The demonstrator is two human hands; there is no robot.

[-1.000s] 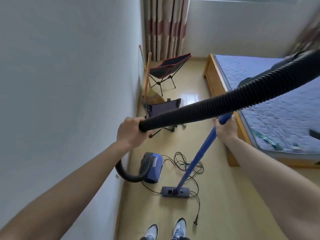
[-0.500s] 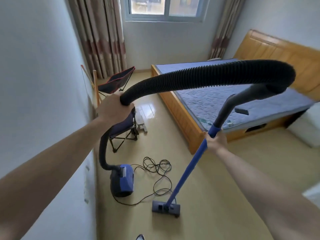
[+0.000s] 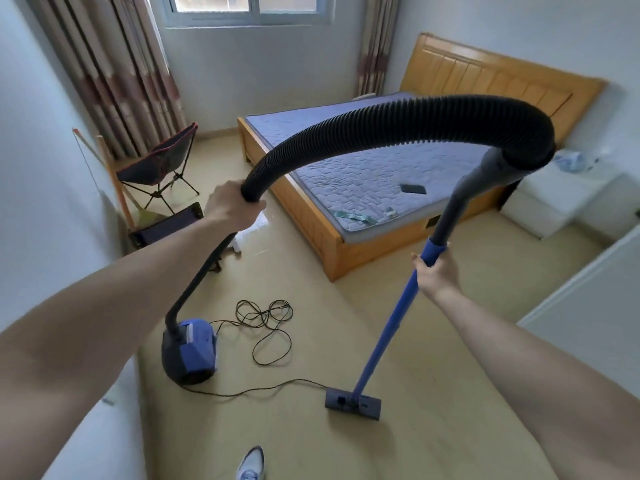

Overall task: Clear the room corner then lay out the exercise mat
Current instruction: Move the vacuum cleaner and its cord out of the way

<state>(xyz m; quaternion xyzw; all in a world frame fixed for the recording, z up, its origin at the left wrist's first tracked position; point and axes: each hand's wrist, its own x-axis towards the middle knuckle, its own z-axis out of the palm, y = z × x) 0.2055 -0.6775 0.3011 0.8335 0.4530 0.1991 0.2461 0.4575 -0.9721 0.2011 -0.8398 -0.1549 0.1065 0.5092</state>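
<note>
A blue and black vacuum cleaner (image 3: 189,351) sits on the floor by the left wall. Its ribbed black hose (image 3: 398,124) arches high across the view. My left hand (image 3: 231,207) grips the hose where it drops toward the vacuum body. My right hand (image 3: 437,271) grips the upper end of the blue wand (image 3: 384,336), which slants down to the floor nozzle (image 3: 353,405). The black power cord (image 3: 263,322) lies in loose loops on the floor between body and nozzle. No exercise mat shows.
Two folding camp chairs (image 3: 159,168) and a broom (image 3: 114,174) stand along the left wall near the curtain. A wooden bed (image 3: 311,216) with a blue mattress fills the back right. A white nightstand (image 3: 568,199) is at right. My shoe (image 3: 251,464) shows at the bottom.
My view has swung up and right, and both arms have lifted the hose and wand. The vacuum body has tipped up and shifted along the wall; the nozzle has moved right.
</note>
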